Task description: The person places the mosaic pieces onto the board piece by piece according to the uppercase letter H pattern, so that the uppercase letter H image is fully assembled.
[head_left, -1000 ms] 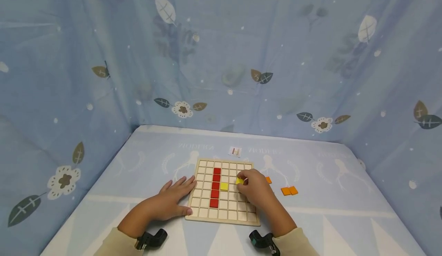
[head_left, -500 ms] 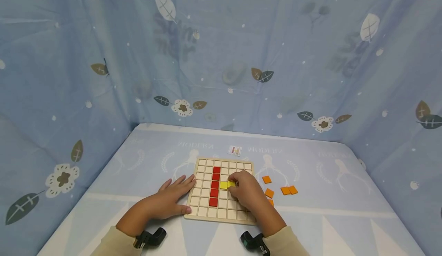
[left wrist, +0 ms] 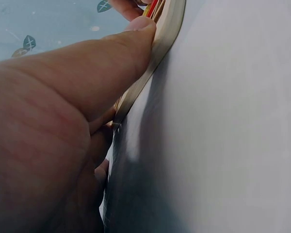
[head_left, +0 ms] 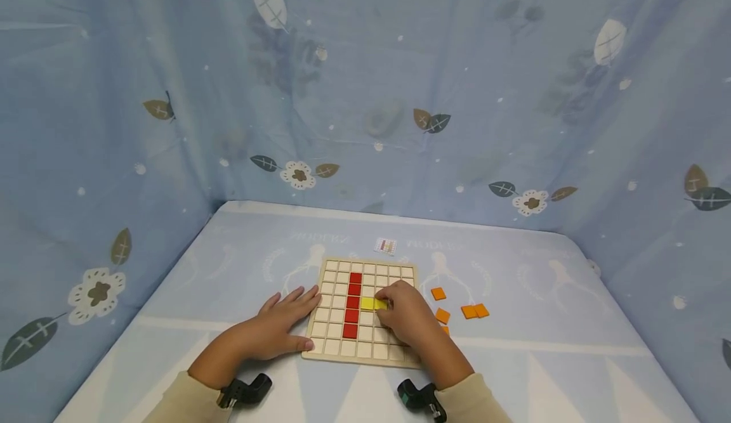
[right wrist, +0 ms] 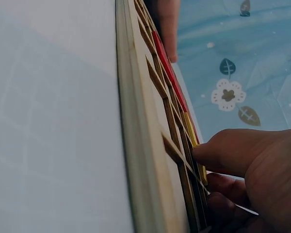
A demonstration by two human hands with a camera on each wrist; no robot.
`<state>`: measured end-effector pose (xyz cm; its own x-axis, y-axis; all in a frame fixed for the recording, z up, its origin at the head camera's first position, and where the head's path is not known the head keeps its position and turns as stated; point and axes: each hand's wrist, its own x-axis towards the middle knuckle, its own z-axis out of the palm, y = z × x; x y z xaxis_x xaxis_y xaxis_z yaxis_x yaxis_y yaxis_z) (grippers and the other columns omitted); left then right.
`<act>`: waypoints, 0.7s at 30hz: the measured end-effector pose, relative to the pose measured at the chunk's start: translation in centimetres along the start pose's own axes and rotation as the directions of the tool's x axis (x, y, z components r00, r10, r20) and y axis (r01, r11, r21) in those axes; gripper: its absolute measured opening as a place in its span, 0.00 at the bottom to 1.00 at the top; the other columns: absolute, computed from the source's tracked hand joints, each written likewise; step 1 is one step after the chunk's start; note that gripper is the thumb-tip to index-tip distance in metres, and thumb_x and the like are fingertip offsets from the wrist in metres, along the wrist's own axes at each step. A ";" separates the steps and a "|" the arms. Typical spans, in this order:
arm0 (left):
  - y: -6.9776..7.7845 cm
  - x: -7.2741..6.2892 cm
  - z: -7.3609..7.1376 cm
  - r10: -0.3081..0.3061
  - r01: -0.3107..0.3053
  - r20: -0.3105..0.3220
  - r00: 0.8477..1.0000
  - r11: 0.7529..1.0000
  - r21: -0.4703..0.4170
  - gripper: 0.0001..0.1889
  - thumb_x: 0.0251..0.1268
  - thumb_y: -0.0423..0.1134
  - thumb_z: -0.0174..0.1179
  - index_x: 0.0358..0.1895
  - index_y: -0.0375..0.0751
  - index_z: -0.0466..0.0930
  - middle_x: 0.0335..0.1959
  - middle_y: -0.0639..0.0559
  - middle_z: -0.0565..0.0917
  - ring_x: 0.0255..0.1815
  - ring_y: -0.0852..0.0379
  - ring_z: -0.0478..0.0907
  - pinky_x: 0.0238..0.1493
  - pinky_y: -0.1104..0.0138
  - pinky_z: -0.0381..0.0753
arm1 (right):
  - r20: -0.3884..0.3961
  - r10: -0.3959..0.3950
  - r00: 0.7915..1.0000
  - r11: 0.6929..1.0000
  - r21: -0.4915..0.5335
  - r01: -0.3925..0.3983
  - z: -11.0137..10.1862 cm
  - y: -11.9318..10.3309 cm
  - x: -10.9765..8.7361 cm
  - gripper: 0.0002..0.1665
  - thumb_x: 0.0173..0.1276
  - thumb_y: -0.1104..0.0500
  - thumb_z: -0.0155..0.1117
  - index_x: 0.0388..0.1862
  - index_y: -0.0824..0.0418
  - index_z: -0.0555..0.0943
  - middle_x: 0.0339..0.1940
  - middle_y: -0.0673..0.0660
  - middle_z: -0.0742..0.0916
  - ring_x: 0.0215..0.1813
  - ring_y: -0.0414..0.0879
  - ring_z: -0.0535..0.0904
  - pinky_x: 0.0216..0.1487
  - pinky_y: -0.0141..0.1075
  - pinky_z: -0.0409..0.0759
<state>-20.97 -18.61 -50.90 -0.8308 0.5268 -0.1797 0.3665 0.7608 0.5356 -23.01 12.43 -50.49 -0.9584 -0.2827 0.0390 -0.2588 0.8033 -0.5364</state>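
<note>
A wooden grid board (head_left: 333, 348) lies on the table, with a column of several red tiles (head_left: 352, 302) set in its cells. To the right of that column sits one yellow tile (head_left: 367, 303). Right beside it, the fingertips of my right hand (head_left: 408, 312) pinch a second yellow tile (head_left: 379, 304), its far part hidden by the fingers. In the right wrist view the thumb (right wrist: 223, 150) is against the yellow edge, low in the grid. My left hand (head_left: 274, 329) rests with spread, straight fingers along the board's left edge, the thumb at its near corner.
Several orange tiles (head_left: 438, 293) lie loose on the table to the right of the board, some partly behind the right forearm. A small printed card (head_left: 385, 246) lies beyond the board's far edge. Patterned blue curtain (head_left: 365, 93) walls the table at the back and sides.
My right hand has moved left across the board with the second yellow tile, to the cell beside the first one, and stayed there. My left hand keeps its place on the board's edge.
</note>
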 end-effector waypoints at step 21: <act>0.2 -0.1 -0.2 0.006 -0.006 0.002 1.000 1.000 -0.008 0.52 0.66 0.63 0.67 0.86 0.51 0.51 0.88 0.54 0.49 0.89 0.41 0.39 0.80 0.34 0.30 | -0.042 0.029 0.999 0.991 0.130 -0.023 -1.1 1.0 -0.5 0.15 0.73 0.60 0.70 0.56 0.56 0.87 0.50 0.51 0.85 0.48 0.44 0.80 0.49 0.42 0.83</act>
<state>-20.91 -18.53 -50.65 -0.8279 0.5317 -0.1783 0.3679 0.7549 0.5429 -22.97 13.93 -50.16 -0.9697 -0.2371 0.0594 -0.2189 0.7344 -0.6424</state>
